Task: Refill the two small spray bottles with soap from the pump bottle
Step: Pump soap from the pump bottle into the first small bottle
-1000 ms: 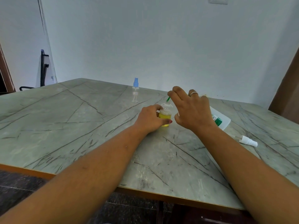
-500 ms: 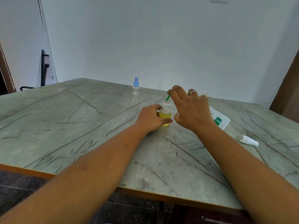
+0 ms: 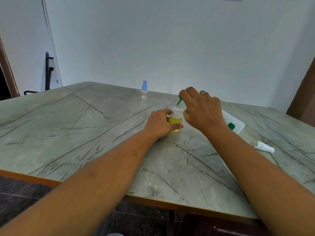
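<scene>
The bottle I hold is clear, smooth plastic, the nozzle I pinch green plastic, my ring shiny metal, the table smooth, veined, stone-look with a faint sheen.

Grey-green veined desk, wood edge. Centre: small bottle, uncapped, yellow liquid inside. Further back: blue-capped spray bottle, upright. Right: white bottle lying down, white spray head nearby.

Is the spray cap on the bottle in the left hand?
No, the bottle in the left hand has a bare neck; a white spray cap lies apart on the table.
</scene>
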`<control>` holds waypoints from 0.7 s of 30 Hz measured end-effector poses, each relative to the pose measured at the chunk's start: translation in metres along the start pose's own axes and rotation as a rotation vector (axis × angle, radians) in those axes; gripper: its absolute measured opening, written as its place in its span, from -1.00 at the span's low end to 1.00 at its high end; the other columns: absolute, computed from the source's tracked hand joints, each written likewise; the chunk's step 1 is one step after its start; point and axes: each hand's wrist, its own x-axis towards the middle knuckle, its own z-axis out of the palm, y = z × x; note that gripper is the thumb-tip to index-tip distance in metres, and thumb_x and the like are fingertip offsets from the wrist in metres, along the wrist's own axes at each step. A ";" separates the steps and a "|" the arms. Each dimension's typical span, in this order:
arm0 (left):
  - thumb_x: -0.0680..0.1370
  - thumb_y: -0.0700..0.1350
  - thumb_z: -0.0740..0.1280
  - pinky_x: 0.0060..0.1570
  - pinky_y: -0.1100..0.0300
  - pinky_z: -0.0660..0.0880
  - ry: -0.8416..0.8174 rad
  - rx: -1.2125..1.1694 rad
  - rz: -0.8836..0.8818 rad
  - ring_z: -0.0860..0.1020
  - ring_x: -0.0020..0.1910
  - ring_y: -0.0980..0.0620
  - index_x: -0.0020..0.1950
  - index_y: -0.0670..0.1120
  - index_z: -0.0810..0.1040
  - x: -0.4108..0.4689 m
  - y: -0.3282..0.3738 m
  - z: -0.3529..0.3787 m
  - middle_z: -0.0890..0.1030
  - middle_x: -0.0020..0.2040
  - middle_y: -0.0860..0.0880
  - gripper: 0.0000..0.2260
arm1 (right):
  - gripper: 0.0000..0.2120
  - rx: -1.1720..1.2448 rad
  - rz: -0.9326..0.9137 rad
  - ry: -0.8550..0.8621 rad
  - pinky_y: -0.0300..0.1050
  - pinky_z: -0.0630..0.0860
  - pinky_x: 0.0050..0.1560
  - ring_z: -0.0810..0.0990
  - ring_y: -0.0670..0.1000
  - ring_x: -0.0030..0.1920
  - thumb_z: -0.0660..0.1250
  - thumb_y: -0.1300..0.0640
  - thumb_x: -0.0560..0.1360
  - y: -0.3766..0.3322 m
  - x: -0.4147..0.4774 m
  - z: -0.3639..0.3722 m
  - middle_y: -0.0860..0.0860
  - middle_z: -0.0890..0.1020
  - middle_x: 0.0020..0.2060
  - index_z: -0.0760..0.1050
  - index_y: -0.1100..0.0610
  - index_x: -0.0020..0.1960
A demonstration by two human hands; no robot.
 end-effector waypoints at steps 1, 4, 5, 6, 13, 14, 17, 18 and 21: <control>0.38 0.10 0.46 0.03 0.25 0.40 0.000 -0.004 -0.001 0.52 0.13 0.01 0.37 -0.08 0.38 0.000 0.000 0.000 0.51 0.29 -0.06 -0.38 | -0.64 -0.008 -0.006 -0.002 -0.11 0.40 -0.33 0.57 0.16 -0.09 0.32 0.10 0.45 0.000 -0.001 0.001 0.04 0.50 0.11 0.36 0.08 0.22; 0.39 0.10 0.44 0.04 0.25 0.39 0.003 0.000 -0.009 0.51 0.13 0.01 0.38 -0.08 0.37 0.001 0.000 0.000 0.50 0.30 -0.06 -0.38 | -0.55 -0.039 -0.030 -0.030 -0.13 0.38 -0.32 0.57 0.15 -0.04 0.34 0.02 0.43 0.002 -0.002 0.003 0.02 0.47 0.18 0.32 0.04 0.27; 0.39 0.10 0.44 0.03 0.26 0.38 0.006 0.000 -0.009 0.51 0.14 0.01 0.38 -0.08 0.37 0.001 -0.001 0.000 0.49 0.30 -0.06 -0.38 | -0.50 -0.049 -0.040 -0.044 -0.14 0.37 -0.32 0.56 0.14 -0.02 0.35 -0.02 0.41 0.004 -0.001 0.003 0.02 0.44 0.21 0.30 0.03 0.29; 0.39 0.11 0.44 0.02 0.26 0.38 0.008 -0.003 -0.007 0.51 0.14 0.01 0.38 -0.08 0.37 0.001 -0.001 0.000 0.49 0.30 -0.06 -0.37 | -0.44 -0.058 -0.053 -0.062 -0.14 0.37 -0.32 0.55 0.14 0.02 0.37 -0.06 0.38 0.005 -0.001 0.004 0.01 0.42 0.24 0.27 0.01 0.31; 0.38 0.12 0.45 -0.01 0.30 0.36 0.012 -0.015 -0.005 0.44 0.00 0.12 0.36 -0.07 0.39 0.004 -0.004 0.001 0.50 0.28 -0.06 -0.38 | -0.04 -0.102 -0.059 -0.172 -0.10 0.51 -0.18 0.38 0.19 0.19 0.51 -0.09 0.23 0.011 -0.003 0.001 0.04 0.26 0.35 0.00 -0.15 0.44; 0.38 0.12 0.45 -0.01 0.30 0.37 0.012 -0.018 -0.006 0.43 -0.01 0.12 0.36 -0.07 0.39 0.004 -0.005 0.002 0.50 0.28 -0.06 -0.38 | -0.03 -0.098 -0.051 -0.179 -0.10 0.52 -0.17 0.37 0.20 0.19 0.52 -0.06 0.23 0.011 -0.003 0.001 0.05 0.26 0.35 -0.02 -0.16 0.44; 0.37 0.13 0.46 -0.03 0.30 0.37 0.016 -0.024 -0.007 0.43 -0.02 0.13 0.36 -0.07 0.39 0.006 -0.006 0.002 0.51 0.28 -0.06 -0.37 | -0.05 -0.090 -0.043 -0.182 -0.09 0.51 -0.16 0.42 0.19 0.15 0.49 -0.04 0.27 0.010 -0.004 0.001 0.07 0.36 0.27 -0.05 -0.16 0.45; 0.37 0.13 0.46 -0.03 0.30 0.37 0.018 -0.022 -0.005 0.43 -0.03 0.14 0.35 -0.07 0.40 0.006 -0.006 0.002 0.51 0.28 -0.05 -0.37 | -0.07 -0.099 -0.050 -0.182 -0.09 0.51 -0.16 0.45 0.19 0.12 0.47 -0.06 0.28 0.010 -0.005 0.001 0.07 0.40 0.24 -0.06 -0.16 0.45; 0.36 0.13 0.46 -0.05 0.30 0.36 0.026 -0.026 0.000 0.43 -0.04 0.14 0.35 -0.07 0.40 0.006 -0.007 0.003 0.52 0.27 -0.05 -0.37 | -0.09 -0.121 -0.070 -0.183 -0.09 0.50 -0.22 0.47 0.20 0.09 0.44 -0.12 0.30 0.011 -0.006 0.003 0.07 0.36 0.28 -0.06 -0.12 0.45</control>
